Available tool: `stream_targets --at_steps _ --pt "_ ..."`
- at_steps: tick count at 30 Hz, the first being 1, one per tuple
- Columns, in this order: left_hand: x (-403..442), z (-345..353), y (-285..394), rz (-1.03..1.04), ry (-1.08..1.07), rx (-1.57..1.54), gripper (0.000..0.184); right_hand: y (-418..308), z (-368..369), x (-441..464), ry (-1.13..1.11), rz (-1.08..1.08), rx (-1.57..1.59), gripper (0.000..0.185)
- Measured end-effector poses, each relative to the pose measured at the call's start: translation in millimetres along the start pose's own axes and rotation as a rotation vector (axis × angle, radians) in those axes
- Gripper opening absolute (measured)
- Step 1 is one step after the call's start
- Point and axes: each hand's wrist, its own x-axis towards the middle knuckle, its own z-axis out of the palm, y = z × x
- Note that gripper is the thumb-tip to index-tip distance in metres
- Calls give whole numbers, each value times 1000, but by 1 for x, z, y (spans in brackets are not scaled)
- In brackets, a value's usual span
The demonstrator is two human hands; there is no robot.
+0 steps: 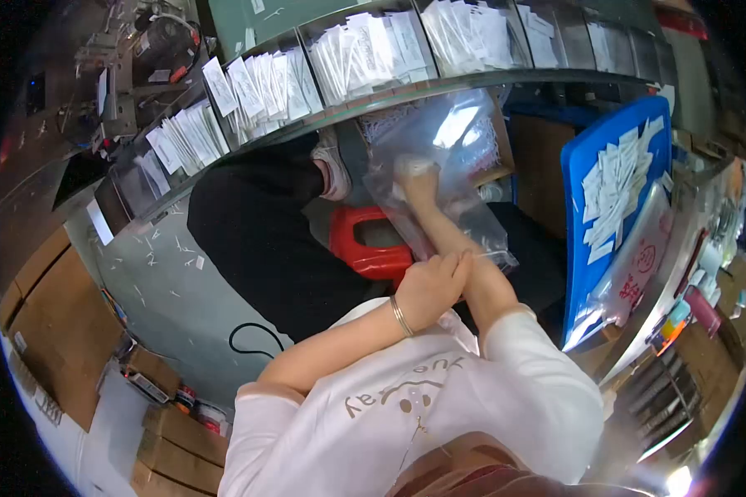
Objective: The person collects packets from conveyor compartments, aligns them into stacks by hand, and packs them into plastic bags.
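Reddish-brown hair or headwear (506,476), blurred, below both hands. White T-shirt (323,439), soft knit, printed lettering.

Left hand (433,286): metal-bangled wrist, resting across the right forearm at the bag's mouth; whether it pinches film cannot be told.

Right hand (421,184): beyond the left, inside a clear plastic bag (464,189); fingers appear curled, grip undetermined. Bag: thin, glossy, creased film, loose around the forearm.

Stage, as judged: handling of the bag under way; mouth open, not yet closed. Amount done uncertain; many white pieces remain outside it.

Red plastic piece (340,240), moulded, with an opening, beneath the hands. Black trousers (249,232), matte cloth, left of them.

Cardboard carton (500,137), behind the bag, holding pale shreds or strips.

Blue tray (574,248), rigid, right of the hands; flat white strips (617,186), heaped.

Divided bin rack (369,98), beyond both hands; slim white packets (365,54), mostly standing, in compartments. Green work surface (273,21), farthest.
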Motion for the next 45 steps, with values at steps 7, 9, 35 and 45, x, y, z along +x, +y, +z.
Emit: stream_targets --at_steps 7,9,35,45 --pt "-7 0 -23 -203 80 -428 47 -16 34 32 230 409 67 73" --pt "-1 -2 -20 -248 98 -478 38 -16 25 35 144 369 -109 91" --pt "24 -13 -61 -126 229 -262 14 -197 -328 -23 -1071 -36 195 15" --pt "18 10 -52 -66 297 -283 17 -244 -264 198 -120 62 -351 131"
